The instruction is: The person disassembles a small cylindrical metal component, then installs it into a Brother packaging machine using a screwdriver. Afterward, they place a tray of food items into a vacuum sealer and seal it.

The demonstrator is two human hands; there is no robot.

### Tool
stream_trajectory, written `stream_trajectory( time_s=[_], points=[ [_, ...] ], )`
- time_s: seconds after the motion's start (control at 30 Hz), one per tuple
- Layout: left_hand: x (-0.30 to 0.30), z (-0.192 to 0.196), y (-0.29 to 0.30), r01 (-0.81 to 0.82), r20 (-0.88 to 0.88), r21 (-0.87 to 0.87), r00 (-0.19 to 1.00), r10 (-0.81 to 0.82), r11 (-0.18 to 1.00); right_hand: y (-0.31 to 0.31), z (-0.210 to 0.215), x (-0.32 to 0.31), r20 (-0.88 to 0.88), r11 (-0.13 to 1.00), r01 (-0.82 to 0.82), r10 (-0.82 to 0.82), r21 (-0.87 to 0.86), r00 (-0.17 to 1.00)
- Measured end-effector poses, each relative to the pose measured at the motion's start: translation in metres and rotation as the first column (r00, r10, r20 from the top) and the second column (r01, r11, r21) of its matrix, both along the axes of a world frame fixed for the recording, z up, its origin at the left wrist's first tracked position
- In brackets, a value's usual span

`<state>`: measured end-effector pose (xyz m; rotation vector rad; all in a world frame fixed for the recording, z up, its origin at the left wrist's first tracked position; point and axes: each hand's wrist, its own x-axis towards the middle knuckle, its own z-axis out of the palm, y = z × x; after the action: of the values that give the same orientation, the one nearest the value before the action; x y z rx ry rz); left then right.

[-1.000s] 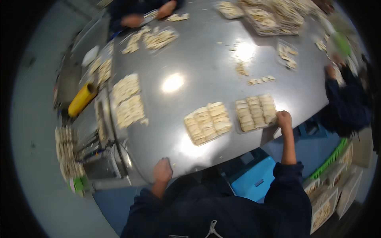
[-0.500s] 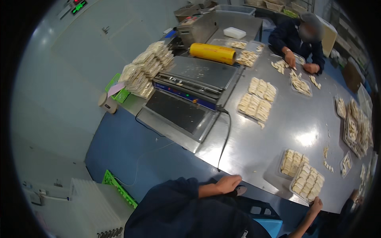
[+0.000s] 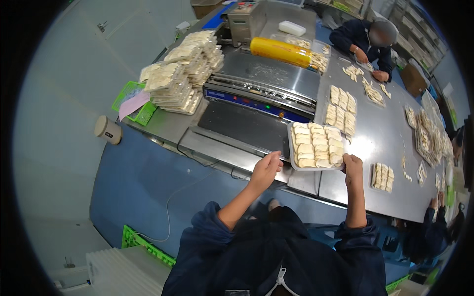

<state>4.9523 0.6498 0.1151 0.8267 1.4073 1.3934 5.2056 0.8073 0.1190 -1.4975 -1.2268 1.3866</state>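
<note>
A white tray filled with rows of pale food pieces sits at the front right of a steel wrapping machine. My right hand grips the tray's near right corner. My left hand is just left of the tray's near left corner, thumb and fingers pinched together; whether it touches the tray is unclear. A yellow film roll lies across the top of the machine.
Wrapped trays are stacked left of the machine, beside a green basket. More filled trays and loose pieces lie on the steel table. A person in dark clothes works at the far end, and another hand at the right edge.
My head has turned from the table to the wrapping machine. A filled tray that lay on the table is now at the machine's front, between my hands.
</note>
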Motion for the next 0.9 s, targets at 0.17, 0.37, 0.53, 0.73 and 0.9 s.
stream_trajectory(
  time_s=[0.17,0.37,0.53,0.73,0.9],
  points=[
    [-0.067,0.007,0.032,-0.072,-0.039,0.021,0.997,0.073,0.997,0.031,-0.008,-0.082,0.038,0.996,-0.085,0.084,0.036,0.996],
    [-0.149,0.019,0.095,-0.181,-0.19,0.033,0.964,0.184,0.983,0.082,-0.022,-0.169,0.14,0.983,-0.111,0.09,0.148,0.986],
    [-0.231,0.016,0.161,-0.159,-0.166,0.015,0.973,0.159,0.987,0.128,-0.013,-0.241,0.25,0.969,-0.149,0.098,0.195,0.963],
    [-0.3,-0.004,0.258,-0.005,-0.168,-0.081,0.986,-0.009,0.997,0.197,-0.028,-0.286,0.436,0.945,-0.167,0.029,0.282,0.9],
    [-0.32,-0.05,0.31,0.064,-0.429,-0.071,0.899,-0.088,0.995,0.207,-0.027,-0.31,0.659,0.961,-0.127,-0.069,0.244,0.749]
  ],
)
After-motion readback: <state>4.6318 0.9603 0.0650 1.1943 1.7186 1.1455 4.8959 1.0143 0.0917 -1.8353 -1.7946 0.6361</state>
